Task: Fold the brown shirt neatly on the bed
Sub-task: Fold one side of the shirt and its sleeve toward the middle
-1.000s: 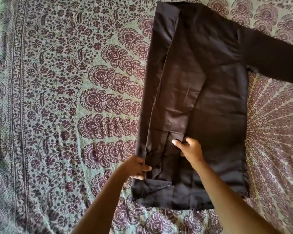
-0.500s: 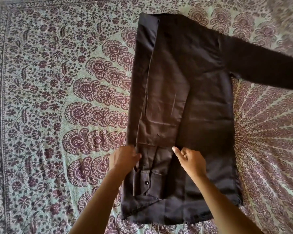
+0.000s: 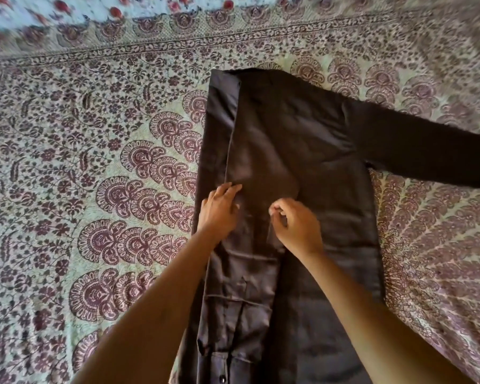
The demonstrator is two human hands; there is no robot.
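Now your left hand (image 3: 219, 209) presses flat, right hand (image 3: 295, 225) pinches the brown shirt (image 3: 302, 151); its spread sleeve (image 3: 427, 153) lies far right.

The brown shirt (image 3: 302, 151) is seen to be a thin, smooth woven cloth, with a faint sheen caught along its folded panels. Its sleeve (image 3: 427, 153), at the right of the frame, is shown darker and matt. A small dark button (image 3: 222, 379) at the bottom edge is hard and glossy. The bedspread (image 3: 94, 162) is a matt printed cloth with a fine weave. A floral-printed cloth (image 3: 67, 12) at the upper left is blurred.
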